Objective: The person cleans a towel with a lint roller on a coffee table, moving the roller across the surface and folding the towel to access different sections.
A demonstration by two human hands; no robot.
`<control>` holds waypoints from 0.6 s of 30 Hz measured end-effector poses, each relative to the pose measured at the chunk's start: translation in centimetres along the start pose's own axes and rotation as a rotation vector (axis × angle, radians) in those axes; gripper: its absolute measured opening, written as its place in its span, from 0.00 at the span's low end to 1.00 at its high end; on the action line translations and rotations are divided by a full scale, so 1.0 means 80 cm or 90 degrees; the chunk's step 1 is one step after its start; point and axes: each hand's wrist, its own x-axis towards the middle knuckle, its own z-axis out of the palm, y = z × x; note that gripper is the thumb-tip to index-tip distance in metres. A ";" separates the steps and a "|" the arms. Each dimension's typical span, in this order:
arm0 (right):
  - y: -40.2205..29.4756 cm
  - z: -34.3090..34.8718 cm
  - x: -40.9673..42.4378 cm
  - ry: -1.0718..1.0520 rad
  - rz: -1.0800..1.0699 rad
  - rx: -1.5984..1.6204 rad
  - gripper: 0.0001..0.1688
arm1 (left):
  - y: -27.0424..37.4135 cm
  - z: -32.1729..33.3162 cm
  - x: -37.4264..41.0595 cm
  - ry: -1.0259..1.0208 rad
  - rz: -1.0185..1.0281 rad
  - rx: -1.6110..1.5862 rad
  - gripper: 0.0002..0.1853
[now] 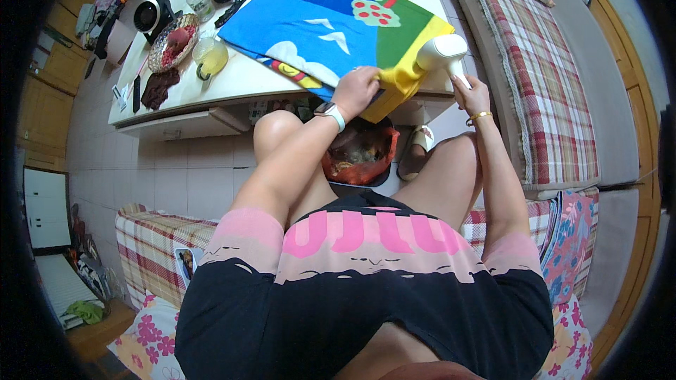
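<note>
A folded cloth (338, 21) in blue, green and yellow, printed with birds and clouds, lies over the table and hangs past its near edge. My left hand (357, 89), a watch on its wrist, grips the cloth near its yellow border. In my right hand (471, 96) is the handle of a white handheld garment steamer (442, 51). The steamer's head is over the yellow border at the cloth's right side, beside a bunched yellow part. Whether the head touches the fabric I cannot tell.
The white table (232, 86) also carries a basket of red fruit (174, 42), a glass jug (210, 57), a glass jar (199, 2) and a black appliance (153, 15). A bin with a red bag (362, 155) stands between my legs. A plaid-covered sofa (549, 79) is at the right.
</note>
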 end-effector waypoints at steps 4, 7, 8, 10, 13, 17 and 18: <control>0.018 0.006 0.014 -0.003 -0.013 0.110 0.27 | -0.024 -0.008 0.027 0.112 -0.212 -0.174 0.13; -0.011 0.014 0.001 -0.048 0.013 0.153 0.27 | -0.046 -0.001 0.032 0.151 -0.307 -0.292 0.13; -0.012 0.026 0.003 -0.053 0.030 0.181 0.27 | -0.052 0.001 0.033 0.159 -0.336 -0.328 0.13; -0.015 0.042 0.002 -0.074 0.040 0.211 0.27 | -0.039 0.003 0.038 0.178 -0.315 -0.424 0.14; -0.040 0.069 -0.008 -0.054 0.028 0.159 0.27 | -0.028 -0.006 0.043 0.171 -0.347 -0.532 0.20; -0.035 0.081 -0.009 -0.061 0.006 0.054 0.30 | -0.034 -0.007 0.040 0.188 -0.379 -0.532 0.17; -0.029 0.083 -0.008 -0.058 0.000 0.026 0.30 | -0.051 -0.002 0.036 0.192 -0.383 -0.474 0.17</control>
